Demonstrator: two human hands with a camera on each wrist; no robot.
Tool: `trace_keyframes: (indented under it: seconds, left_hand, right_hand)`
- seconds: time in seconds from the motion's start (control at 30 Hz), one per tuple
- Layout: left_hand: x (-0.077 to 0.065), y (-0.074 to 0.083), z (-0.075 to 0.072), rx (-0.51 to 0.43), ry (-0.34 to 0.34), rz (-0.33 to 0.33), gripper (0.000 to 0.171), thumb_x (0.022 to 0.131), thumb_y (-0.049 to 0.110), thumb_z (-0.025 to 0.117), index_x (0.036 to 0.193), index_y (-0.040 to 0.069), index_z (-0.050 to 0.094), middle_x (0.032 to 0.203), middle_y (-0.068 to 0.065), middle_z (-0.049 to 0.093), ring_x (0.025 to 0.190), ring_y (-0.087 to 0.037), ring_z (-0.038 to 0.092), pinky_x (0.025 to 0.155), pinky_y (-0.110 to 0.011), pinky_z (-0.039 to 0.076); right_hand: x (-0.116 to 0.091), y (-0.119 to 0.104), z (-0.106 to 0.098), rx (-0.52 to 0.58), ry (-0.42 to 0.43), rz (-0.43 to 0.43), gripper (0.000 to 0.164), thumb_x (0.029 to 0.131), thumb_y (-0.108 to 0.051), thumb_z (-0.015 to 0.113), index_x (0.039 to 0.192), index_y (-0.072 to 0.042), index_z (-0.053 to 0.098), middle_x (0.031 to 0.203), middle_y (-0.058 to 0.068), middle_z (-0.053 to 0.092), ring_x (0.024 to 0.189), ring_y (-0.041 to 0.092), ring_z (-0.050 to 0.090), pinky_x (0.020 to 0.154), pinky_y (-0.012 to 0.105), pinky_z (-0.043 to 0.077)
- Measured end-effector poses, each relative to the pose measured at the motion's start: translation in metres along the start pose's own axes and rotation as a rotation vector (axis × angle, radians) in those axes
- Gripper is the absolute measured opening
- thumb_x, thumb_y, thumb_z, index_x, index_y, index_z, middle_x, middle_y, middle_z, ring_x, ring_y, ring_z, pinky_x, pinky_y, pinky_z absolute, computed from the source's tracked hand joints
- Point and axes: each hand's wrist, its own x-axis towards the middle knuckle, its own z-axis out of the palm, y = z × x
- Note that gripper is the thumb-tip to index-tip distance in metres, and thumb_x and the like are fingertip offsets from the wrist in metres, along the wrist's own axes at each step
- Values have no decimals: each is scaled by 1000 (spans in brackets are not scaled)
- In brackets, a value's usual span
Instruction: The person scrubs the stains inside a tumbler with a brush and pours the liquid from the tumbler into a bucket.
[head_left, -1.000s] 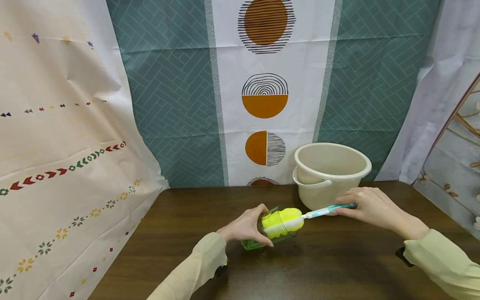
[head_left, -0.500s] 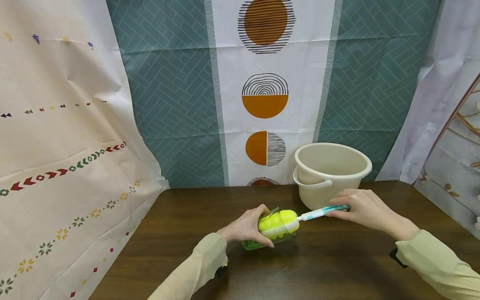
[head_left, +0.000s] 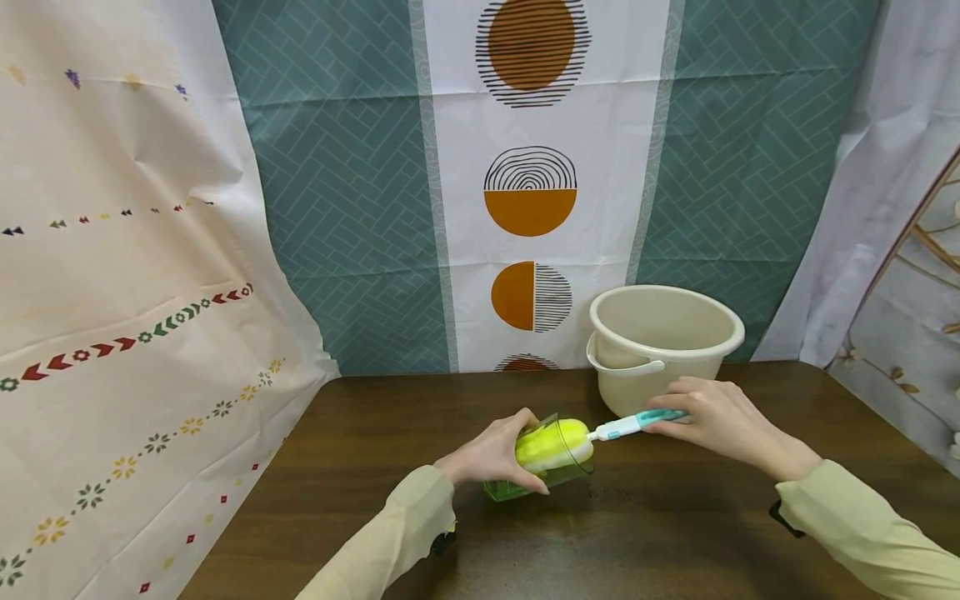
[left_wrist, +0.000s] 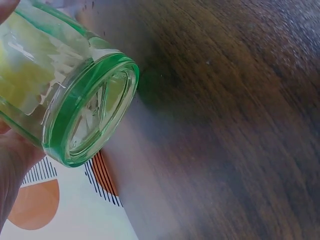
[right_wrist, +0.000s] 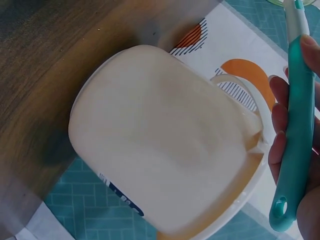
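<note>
In left hand (head_left: pixel 487 452), clamped between fingers and thumb: tilted glass (left_wrist: pixel 65 90), mouth rightward, well in from the tabletop's (head_left: pixel 360 483) back edge. Mostly inside already: sponge end of brush (head_left: pixel 553 448), not yet at the glass's base. Rightward, its handle (head_left: pixel 621 427); behind, near the back right corner, bucket (head_left: pixel 637 393). Farthest right: right hand (head_left: pixel 723 423), fingers clamped on that handle.

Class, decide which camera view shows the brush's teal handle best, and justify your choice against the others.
The right wrist view: the teal handle appears large and close, down to its rounded end. The head view shows it smaller, partly covered by the right hand. The left wrist view doesn't show it.
</note>
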Motion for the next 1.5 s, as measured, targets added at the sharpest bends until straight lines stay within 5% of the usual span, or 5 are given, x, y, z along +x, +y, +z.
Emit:
trace_keyframes:
  seconds: [0.67,1.07,1.5]
  left_hand:
    - [1,-1,1,13,-2,-9,64,63,39,81,109,18,41,100,7,48,84,-8,49,71,-22,42]
    - [0,1,1,34,-11,-42,70,62,44,80,113,15,41,107,3,48,88,-9,49,74,-24,41]
    - [0,0,0,30,0,-55,72,61,45,80,114,16,41,106,4,49,85,-9,49,72,-24,41]
  right_hand:
    - [-4,5,9,23,0,-25,51,82,-58,49,85,-13,72,77,-12,57,63,2,48,50,19,39]
    - [-9,3,10,80,28,-106,27,70,-34,76,88,-15,71,79,-13,54,64,1,44,54,15,36]
    - [-3,-3,21,76,73,-140,30,77,-42,69,86,-14,71,79,-11,56,65,5,49,53,18,38]
